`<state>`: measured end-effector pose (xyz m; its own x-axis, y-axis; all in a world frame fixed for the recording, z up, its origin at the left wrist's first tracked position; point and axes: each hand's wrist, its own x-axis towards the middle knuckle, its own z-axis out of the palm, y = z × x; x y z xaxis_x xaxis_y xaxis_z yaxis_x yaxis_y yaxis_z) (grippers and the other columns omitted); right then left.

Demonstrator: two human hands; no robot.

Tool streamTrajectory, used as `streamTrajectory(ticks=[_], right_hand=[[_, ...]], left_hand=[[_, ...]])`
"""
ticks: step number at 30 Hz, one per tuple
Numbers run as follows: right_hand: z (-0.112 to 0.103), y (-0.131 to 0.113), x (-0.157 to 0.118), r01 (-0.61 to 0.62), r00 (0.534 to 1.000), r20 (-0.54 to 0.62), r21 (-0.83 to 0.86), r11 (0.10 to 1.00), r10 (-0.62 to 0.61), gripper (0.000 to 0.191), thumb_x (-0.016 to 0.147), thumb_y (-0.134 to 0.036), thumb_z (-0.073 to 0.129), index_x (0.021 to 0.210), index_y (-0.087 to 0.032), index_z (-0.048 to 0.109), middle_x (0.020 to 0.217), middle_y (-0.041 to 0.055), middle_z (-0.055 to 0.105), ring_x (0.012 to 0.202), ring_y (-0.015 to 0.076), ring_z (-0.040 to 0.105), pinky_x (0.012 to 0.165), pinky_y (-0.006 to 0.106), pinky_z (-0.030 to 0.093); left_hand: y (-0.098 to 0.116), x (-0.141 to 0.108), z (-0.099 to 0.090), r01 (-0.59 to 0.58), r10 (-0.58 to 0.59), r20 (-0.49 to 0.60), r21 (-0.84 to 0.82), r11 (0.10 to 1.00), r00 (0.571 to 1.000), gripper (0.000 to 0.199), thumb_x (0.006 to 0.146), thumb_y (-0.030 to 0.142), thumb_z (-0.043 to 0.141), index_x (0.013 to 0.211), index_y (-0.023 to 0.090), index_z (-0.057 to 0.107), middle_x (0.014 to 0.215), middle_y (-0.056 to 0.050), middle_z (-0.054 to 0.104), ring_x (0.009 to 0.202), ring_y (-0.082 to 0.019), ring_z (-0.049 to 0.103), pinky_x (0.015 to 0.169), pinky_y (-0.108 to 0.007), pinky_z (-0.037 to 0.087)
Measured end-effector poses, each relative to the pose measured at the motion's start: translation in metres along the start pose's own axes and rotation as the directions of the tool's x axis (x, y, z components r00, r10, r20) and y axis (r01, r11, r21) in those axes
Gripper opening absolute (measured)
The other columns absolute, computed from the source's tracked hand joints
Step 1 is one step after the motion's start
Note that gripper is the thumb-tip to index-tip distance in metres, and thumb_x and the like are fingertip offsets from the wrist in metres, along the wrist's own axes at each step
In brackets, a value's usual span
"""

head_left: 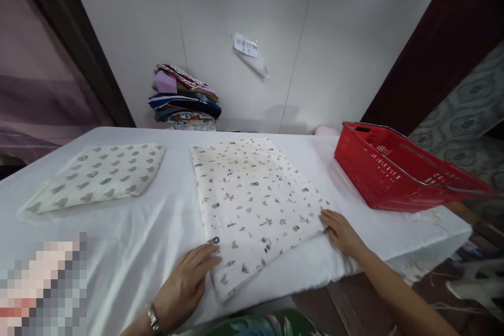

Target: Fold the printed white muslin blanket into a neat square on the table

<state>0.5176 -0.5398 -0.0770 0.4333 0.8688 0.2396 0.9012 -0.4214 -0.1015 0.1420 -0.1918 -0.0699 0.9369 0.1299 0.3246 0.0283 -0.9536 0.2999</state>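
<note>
The left grip (186, 279), loosely open with fingers outstretched, touches the near left edge of a patterned white cloth (255, 199) on a white-covered counter (173, 210), while fingers of the right grip (343, 232) rest at its near right corner; whether they pinch it cannot be told. The cloth lies flat between the two, stretching toward the far side. On the far wall (338, 37), a paper label (245, 46) bears handwriting too small to read.
</note>
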Motion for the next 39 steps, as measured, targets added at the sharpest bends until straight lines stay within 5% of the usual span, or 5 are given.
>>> streamTrajectory(ticks=[11,16,24,32,39], right_hand=[[-0.005,0.007,0.027,-0.026,0.999,0.018,-0.171,0.985,0.029,0.063,0.065,0.001,0.036,0.122,-0.016,0.054,0.128,0.0093,0.052,0.119,0.0227,0.046,0.100,0.042,0.034],[0.003,0.010,0.022,0.062,0.995,-0.060,-0.191,0.980,-0.075,0.065,0.066,0.000,0.037,0.127,-0.017,0.050,0.128,0.0087,0.052,0.119,0.0230,0.046,0.098,0.044,0.036],[0.000,-0.012,0.018,0.195,0.981,0.004,-0.146,0.970,-0.196,0.061,0.071,-0.009,0.041,0.131,-0.023,0.045,0.132,0.0059,0.049,0.121,0.0223,0.044,0.101,0.044,0.033],[-0.010,-0.090,0.022,0.328,0.941,0.037,0.139,0.934,-0.336,0.052,0.083,-0.026,0.045,0.134,-0.024,0.039,0.140,0.0059,0.037,0.129,0.0223,0.033,0.106,0.046,0.027],[-0.016,-0.157,0.060,0.276,0.951,0.053,0.307,0.911,-0.305,0.051,0.089,-0.040,0.040,0.138,-0.027,0.032,0.146,0.0031,0.026,0.135,0.0223,0.020,0.108,0.044,0.024]], left_hand=[[0.018,0.025,0.008,-0.119,0.115,0.051,0.081,0.990,0.992,0.044,0.073,0.013,0.045,0.113,0.028,0.056,0.122,-0.002,0.057,0.115,-0.020,0.048,0.103,-0.041,0.034],[0.034,0.027,0.009,-0.159,0.160,-0.051,0.023,0.987,0.986,0.057,0.061,0.002,0.042,0.113,0.021,0.056,0.113,-0.005,0.061,0.109,-0.018,0.051,0.103,-0.043,0.034],[0.046,0.027,0.007,-0.167,0.165,-0.068,-0.028,0.985,0.984,0.046,0.069,0.006,0.043,0.109,0.023,0.057,0.110,-0.004,0.063,0.106,-0.018,0.052,0.102,-0.042,0.033],[0.055,0.028,-0.002,-0.141,0.141,-0.012,-0.143,0.980,0.990,0.037,0.075,0.010,0.044,0.108,0.023,0.058,0.107,-0.005,0.063,0.103,-0.018,0.054,0.098,-0.042,0.036],[0.049,0.035,-0.031,-0.128,0.166,0.143,-0.245,0.961,0.976,0.050,0.077,0.052,0.053,0.117,0.023,0.054,0.118,-0.008,0.059,0.108,-0.022,0.053,0.094,-0.039,0.041]])
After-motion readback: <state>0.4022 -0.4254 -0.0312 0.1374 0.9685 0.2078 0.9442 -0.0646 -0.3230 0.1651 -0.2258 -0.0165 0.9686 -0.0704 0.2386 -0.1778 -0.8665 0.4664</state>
